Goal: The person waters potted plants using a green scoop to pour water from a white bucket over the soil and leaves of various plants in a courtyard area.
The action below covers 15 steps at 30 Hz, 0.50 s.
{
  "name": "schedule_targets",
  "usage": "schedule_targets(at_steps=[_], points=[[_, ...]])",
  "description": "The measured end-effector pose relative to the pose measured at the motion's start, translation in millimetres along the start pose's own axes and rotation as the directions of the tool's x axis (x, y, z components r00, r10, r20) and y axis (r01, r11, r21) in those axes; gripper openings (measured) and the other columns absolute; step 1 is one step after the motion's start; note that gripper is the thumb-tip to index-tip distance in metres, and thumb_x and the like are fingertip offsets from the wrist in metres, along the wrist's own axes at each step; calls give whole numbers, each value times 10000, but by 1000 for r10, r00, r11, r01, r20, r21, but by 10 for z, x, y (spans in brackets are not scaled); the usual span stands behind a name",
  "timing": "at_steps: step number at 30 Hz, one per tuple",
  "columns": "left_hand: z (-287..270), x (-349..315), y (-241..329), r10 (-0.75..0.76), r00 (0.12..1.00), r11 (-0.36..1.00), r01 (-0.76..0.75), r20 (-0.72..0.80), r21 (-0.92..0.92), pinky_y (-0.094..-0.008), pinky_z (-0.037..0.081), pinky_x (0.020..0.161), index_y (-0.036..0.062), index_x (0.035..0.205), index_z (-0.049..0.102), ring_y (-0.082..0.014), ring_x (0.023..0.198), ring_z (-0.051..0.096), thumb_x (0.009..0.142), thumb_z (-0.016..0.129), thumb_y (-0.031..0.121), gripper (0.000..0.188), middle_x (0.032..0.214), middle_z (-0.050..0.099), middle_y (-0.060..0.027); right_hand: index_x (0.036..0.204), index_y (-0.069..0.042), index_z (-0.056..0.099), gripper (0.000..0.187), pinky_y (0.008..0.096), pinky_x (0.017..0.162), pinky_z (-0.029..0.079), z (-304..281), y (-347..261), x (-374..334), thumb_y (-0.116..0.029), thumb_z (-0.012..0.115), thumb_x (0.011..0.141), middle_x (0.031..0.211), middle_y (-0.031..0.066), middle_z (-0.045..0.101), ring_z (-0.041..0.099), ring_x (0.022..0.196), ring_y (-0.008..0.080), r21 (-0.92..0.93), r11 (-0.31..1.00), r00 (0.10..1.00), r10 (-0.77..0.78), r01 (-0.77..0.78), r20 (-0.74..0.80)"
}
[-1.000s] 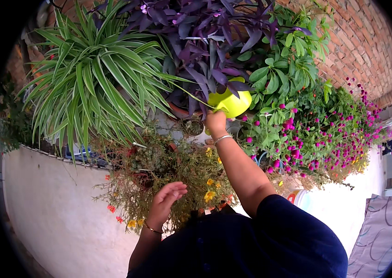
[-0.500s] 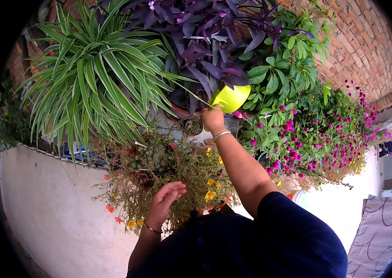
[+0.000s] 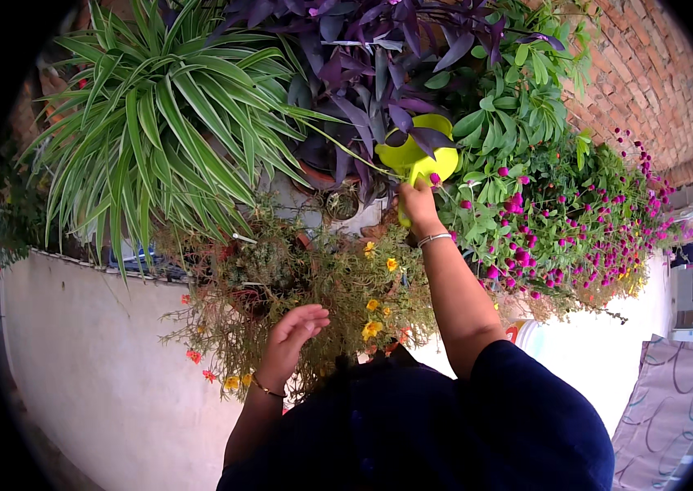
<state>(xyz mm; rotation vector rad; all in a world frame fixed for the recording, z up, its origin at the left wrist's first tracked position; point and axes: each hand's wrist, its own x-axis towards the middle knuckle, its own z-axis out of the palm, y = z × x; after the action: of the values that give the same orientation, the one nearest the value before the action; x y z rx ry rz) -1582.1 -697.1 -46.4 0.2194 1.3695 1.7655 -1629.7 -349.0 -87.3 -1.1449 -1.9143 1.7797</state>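
My right hand (image 3: 418, 206), arm stretched forward, is closed around the handle of a yellow-green plastic scoop (image 3: 442, 164). The scoop is tilted, its open top facing up and away among the leaves of a purple-leaved plant (image 3: 355, 114). One purple leaf hangs across it, and a magenta bloom overlaps its near side. Over a low plant with thin stems and yellow and orange flowers (image 3: 330, 278), my left hand (image 3: 293, 331) hovers with nothing in it, fingers stretched out. What the scoop contains cannot be made out.
A big striped spider plant (image 3: 175, 123) spreads at the left. On the right grow a bush of magenta globe flowers (image 3: 526, 245) and a broad-leaved green plant (image 3: 490, 123). A small pot (image 3: 342, 204) sits in the middle. A brick wall (image 3: 641, 82) rises behind.
My right hand has moved right and slightly nearer with the scoop. The scoop has turned so that its open top shows. My left hand has hardly moved.
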Motion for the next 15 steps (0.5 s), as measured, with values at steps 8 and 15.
schedule_targets(at_steps=[8, 15], points=[[85, 83, 46, -8, 999, 998, 6, 46, 55, -297, 427, 899, 11, 1198, 474, -190, 1054, 549, 923, 423, 93, 291, 1151, 558, -105, 885, -25, 493, 113, 252, 464, 395, -487, -215, -346, -114, 482, 817, 629, 36, 526, 490, 514, 118, -9, 998, 994, -54, 55, 95], [134, 94, 10, -12, 994, 1000, 9, 106, 29, -292, 425, 897, 13, 1202, 468, -179, 1062, 544, 924, 418, 88, 292, 1159, 554, -97, 907, 3, 481, 136, 291, 520, 428, -414, -180, -665, -89, 482, 807, 651, 73, 541, 528, 560, 147, -327, 921, 975, -176, 213, 137]])
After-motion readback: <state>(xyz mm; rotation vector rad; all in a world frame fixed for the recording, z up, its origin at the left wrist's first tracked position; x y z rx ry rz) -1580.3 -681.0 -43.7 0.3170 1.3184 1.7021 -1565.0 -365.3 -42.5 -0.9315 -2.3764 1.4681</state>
